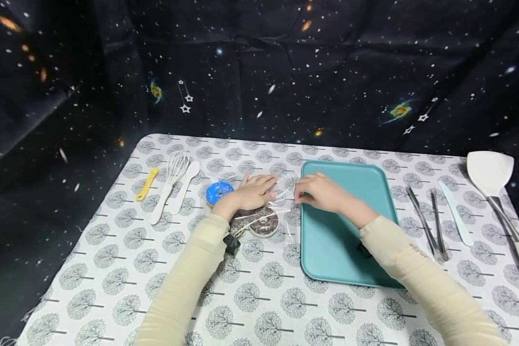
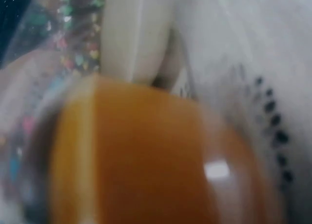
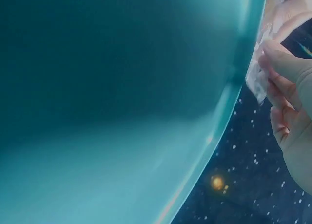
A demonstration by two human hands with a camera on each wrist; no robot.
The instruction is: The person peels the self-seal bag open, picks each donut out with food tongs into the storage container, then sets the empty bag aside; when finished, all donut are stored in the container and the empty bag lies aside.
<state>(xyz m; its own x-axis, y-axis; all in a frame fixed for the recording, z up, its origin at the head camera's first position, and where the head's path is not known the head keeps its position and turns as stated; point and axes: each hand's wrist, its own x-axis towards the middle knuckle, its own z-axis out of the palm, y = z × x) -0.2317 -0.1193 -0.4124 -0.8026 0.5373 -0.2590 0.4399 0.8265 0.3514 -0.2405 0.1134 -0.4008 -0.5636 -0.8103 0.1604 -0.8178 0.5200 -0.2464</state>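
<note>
Toy donuts lie under a clear plastic bag [image 1: 287, 194] on the table: a blue sprinkled donut [image 1: 218, 191] and a chocolate sprinkled donut [image 1: 265, 222], with another brown one partly hidden by the left wrist. Fingers spread, my left hand [image 1: 253, 192] rests palm down on the bag among them. My right hand [image 1: 322, 192] pinches the bag's edge at the left rim of a teal tray [image 1: 346, 250]. In the right wrist view, crumpled plastic [image 3: 258, 80] shows between thumb and fingers. A blurred orange-brown round thing [image 2: 151, 151] fills much of the left wrist view.
Left of the donuts lie a yellow-handled utensil [image 1: 147, 184], a white whisk [image 1: 164, 197] and a white spoon [image 1: 185, 187]. Right of the tray are tongs [image 1: 438, 235], a pale blue knife [image 1: 456, 216] and a white spatula [image 1: 490, 170]. A dark starry cloth hangs behind.
</note>
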